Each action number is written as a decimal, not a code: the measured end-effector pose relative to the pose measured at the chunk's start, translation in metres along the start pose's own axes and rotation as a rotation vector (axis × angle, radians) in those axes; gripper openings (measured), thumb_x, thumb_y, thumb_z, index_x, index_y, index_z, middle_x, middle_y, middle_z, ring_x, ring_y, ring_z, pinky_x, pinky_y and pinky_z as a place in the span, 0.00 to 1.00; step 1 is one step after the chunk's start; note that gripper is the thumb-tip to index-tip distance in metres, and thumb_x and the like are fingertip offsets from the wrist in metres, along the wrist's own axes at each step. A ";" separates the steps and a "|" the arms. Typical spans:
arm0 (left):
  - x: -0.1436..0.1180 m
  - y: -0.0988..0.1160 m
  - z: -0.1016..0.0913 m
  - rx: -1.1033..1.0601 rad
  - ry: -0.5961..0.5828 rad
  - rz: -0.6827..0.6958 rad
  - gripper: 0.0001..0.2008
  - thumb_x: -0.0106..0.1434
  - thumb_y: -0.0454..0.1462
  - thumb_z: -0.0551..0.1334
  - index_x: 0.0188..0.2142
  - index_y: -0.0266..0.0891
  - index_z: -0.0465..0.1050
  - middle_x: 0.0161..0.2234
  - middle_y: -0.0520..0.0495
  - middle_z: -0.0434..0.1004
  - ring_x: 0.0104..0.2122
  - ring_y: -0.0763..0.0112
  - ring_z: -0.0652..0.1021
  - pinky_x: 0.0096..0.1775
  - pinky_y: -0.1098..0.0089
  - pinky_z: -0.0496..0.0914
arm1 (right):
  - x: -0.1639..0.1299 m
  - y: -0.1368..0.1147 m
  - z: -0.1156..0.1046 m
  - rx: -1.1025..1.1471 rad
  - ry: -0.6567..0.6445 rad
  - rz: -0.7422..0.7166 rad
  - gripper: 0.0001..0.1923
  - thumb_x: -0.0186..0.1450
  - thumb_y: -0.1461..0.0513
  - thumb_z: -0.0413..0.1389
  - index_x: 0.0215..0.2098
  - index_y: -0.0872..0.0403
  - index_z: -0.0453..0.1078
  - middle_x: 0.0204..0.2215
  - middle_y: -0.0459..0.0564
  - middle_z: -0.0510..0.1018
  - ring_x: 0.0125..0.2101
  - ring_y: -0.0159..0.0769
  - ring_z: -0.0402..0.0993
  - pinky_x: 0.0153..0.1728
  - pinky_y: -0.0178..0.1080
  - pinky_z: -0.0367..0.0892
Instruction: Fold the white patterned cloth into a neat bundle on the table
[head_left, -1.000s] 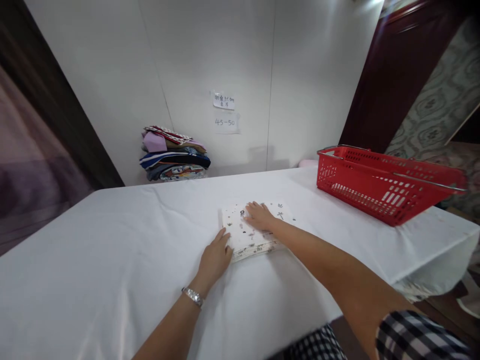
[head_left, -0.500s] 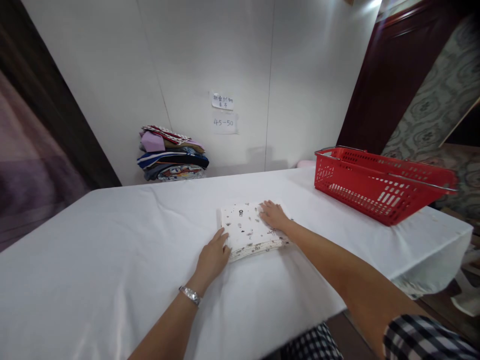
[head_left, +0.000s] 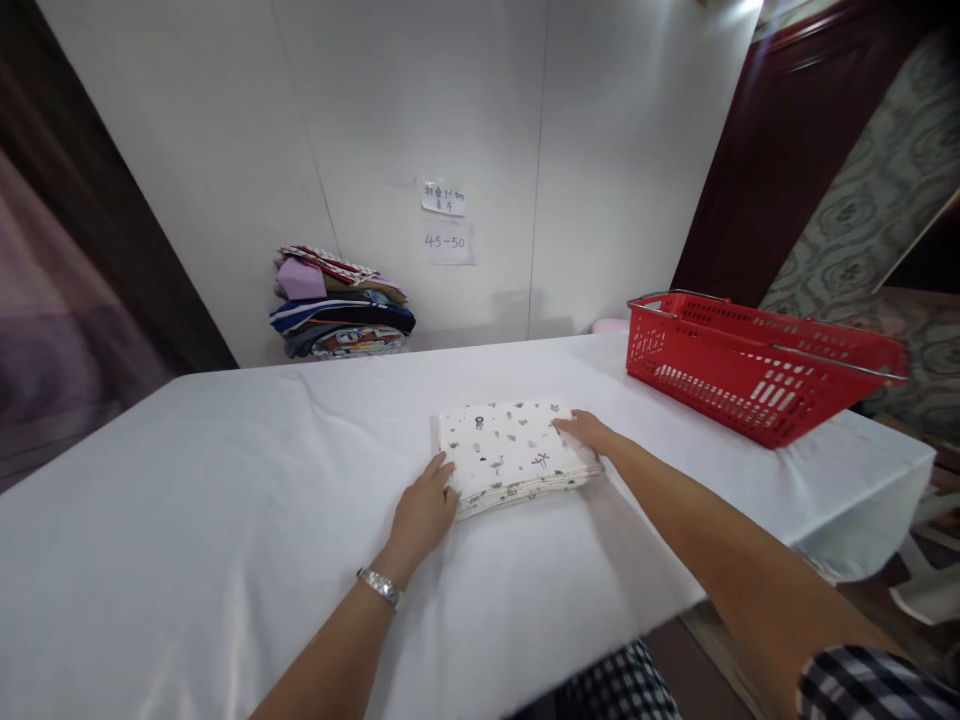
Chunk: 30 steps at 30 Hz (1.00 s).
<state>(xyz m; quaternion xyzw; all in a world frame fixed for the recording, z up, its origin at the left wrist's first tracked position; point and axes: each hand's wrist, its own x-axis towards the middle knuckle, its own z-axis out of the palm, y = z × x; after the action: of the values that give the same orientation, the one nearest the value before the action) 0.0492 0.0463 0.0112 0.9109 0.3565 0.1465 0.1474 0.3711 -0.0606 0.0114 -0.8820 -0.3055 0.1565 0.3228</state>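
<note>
A white cloth [head_left: 517,445] with small printed plants and a flamingo lies folded in several layers in the middle of the table. At its left edge rests my left hand [head_left: 424,510], fingers stretched out along the side and thumb near the front corner; a silver band circles the wrist. My right hand [head_left: 589,432] lies over the right edge of the cloth, its fingers extended and touching the top layer. Neither hand has lifted the cloth. The undersides of both hands are hidden.
The cloth lies on a table covered in white fabric [head_left: 247,480]. A red plastic basket [head_left: 712,375] with metal handles stands at the right. Behind the table's far edge, a pile of folded fabrics [head_left: 341,310] sits against the wall, left of paper signs [head_left: 446,240].
My right hand has slid rightward across the cloth to its right edge, uncovering more of the print. My left hand stays at the left edge.
</note>
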 end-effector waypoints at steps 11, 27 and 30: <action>-0.007 0.003 0.000 -0.193 -0.022 0.099 0.24 0.64 0.50 0.50 0.52 0.40 0.68 0.62 0.45 0.57 0.53 0.60 0.70 0.53 0.62 0.65 | 0.020 -0.015 -0.014 0.024 0.059 -0.108 0.35 0.59 0.50 0.56 0.59 0.58 0.59 0.53 0.58 0.70 0.49 0.41 0.70 0.45 0.35 0.65; -0.013 0.010 0.010 -0.161 0.030 0.296 0.20 0.64 0.46 0.53 0.52 0.41 0.65 0.61 0.44 0.58 0.55 0.62 0.68 0.53 0.60 0.65 | -0.013 -0.112 0.076 -0.284 -0.083 -0.788 0.27 0.66 0.55 0.45 0.60 0.57 0.58 0.63 0.56 0.56 0.63 0.42 0.47 0.60 0.46 0.48; -0.014 0.013 0.008 -0.176 -0.005 0.328 0.18 0.65 0.44 0.52 0.52 0.42 0.66 0.59 0.44 0.63 0.52 0.63 0.70 0.52 0.60 0.66 | -0.020 -0.139 0.094 -0.309 -0.154 -0.816 0.28 0.67 0.54 0.42 0.62 0.58 0.54 0.64 0.57 0.52 0.64 0.44 0.43 0.60 0.49 0.46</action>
<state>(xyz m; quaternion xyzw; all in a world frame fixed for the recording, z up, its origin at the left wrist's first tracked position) 0.0504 0.0263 0.0060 0.9408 0.1886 0.1969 0.2013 0.2503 0.0550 0.0357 -0.7128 -0.6717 0.0341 0.1988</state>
